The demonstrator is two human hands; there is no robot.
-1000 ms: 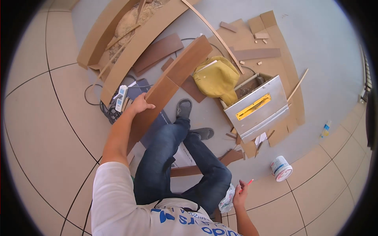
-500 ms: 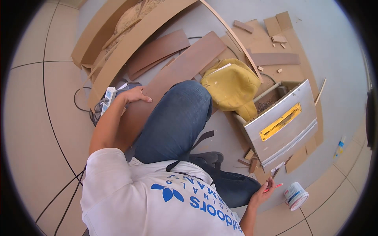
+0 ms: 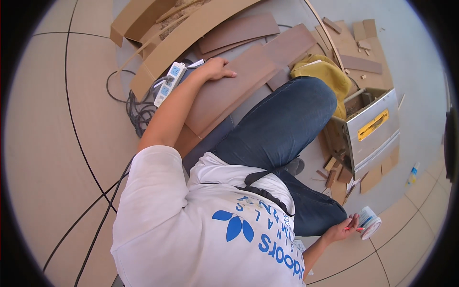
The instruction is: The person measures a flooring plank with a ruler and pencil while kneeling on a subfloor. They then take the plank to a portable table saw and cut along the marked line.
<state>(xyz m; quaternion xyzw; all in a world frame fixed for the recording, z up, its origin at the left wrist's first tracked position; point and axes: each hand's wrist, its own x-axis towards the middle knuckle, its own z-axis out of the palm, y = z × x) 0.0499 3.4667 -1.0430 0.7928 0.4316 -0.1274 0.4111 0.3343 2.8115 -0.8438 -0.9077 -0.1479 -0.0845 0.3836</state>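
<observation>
My left hand [image 3: 217,70] grips the edge of a long brown wooden board [image 3: 234,83], thumb on its face and fingers partly hidden at the far edge. The board slants from beside my raised knee up toward the far side, overlapping another brown board. My right hand [image 3: 340,230], low at the right beside my other knee, is closed around a slim red pencil [image 3: 358,229]. Just beyond that hand, a white tub [image 3: 368,222] lies tilted on the floor.
A long open cardboard box [image 3: 167,50] lies far left. Next to my left forearm are a white power strip [image 3: 170,83] and black cables [image 3: 138,115]. At right stands a table saw [image 3: 375,131] with a yellow insert, a yellow cap [image 3: 327,76] beside it, and wood offcuts [image 3: 331,163] around.
My view has shifted, so the scene sits further right. My left hand and the board have moved, and a second board edge shows. My right hand still has the pencil, now closer to the tub.
</observation>
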